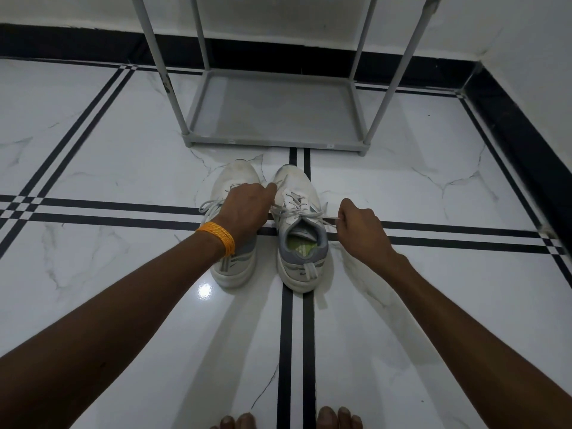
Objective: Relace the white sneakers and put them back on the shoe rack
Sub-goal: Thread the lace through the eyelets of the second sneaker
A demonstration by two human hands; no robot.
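Observation:
Two white sneakers with grey heels stand side by side on the floor, toes toward the rack. My left hand (247, 209), with an orange band on the wrist, lies over the left sneaker (236, 178) and pinches one end of the lace at the right sneaker's (301, 243) toe end. My right hand (360, 226) is closed on the other lace end (332, 218), pulled out to the right of that shoe. The right sneaker's lace (297, 209) crosses loosely through its eyelets. The grey shoe rack (272, 140) stands just beyond the shoes, its bottom shelf bare.
White marble floor with black stripe lines all around. A black skirting runs along the back wall and the right wall (526, 128). My toes (291, 421) show at the bottom edge.

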